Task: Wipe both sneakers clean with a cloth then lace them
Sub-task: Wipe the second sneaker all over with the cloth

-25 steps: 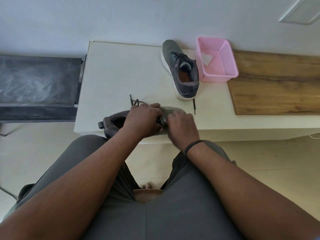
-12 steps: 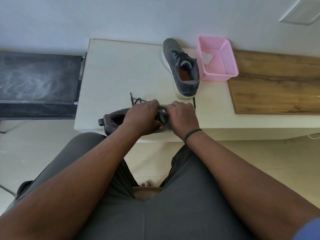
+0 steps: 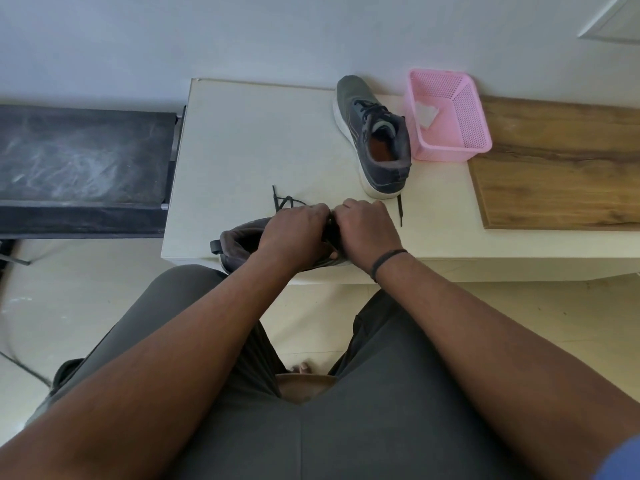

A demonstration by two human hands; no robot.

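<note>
A grey sneaker [image 3: 239, 240] lies on its side at the front edge of the white table [image 3: 242, 140], heel to the left. My left hand [image 3: 294, 233] and my right hand [image 3: 367, 230] sit close together over its lacing area, fingers curled on the dark lace [image 3: 285, 200], whose loose end trails behind the left hand. Most of the sneaker's front is hidden by my hands. The second grey sneaker [image 3: 374, 136] stands upright farther back, laced, with a lace end [image 3: 400, 211] lying near its heel.
A pink plastic basket [image 3: 450, 147] holding a white cloth [image 3: 427, 114] stands right of the far sneaker. A wooden board [image 3: 561, 161] covers the table's right part. A dark bench [image 3: 79, 168] adjoins the left side. My legs are below the table edge.
My right hand has moved up and left over the sneaker's toe to meet the left hand at the laces. The sneaker's toe is now covered.
</note>
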